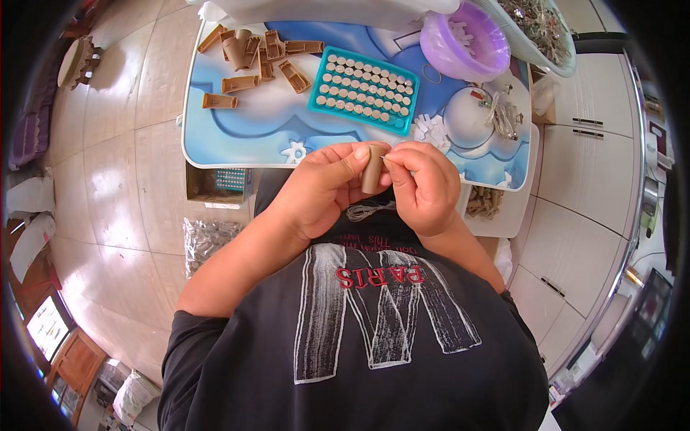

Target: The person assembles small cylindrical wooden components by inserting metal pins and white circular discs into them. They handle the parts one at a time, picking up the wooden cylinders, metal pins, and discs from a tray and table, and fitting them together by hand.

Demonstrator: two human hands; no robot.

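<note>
Above my lap, at the table's near edge, my left hand [327, 183] is closed around a brown plastic cylinder [372, 172], which stands nearly upright with its top end by my thumb. My right hand [428, 188] is closed in a pinch against the cylinder's right side, near the top. Whatever lies between those fingertips is too small to make out. Below the cylinder, a coil of thin pale cord [370, 210] rests on my dark shirt. Just beyond my hands sits a teal tray [314, 106] with rows of small round pale-topped pieces.
Brown half-shell casings [240, 84] lie scattered at the table's far left. A purple basin [496, 54] with a liner and white pieces stands far right. White cut pieces [431, 131] and metal parts [503, 118] lie right of the tray. A clear bag [208, 244] is on the floor.
</note>
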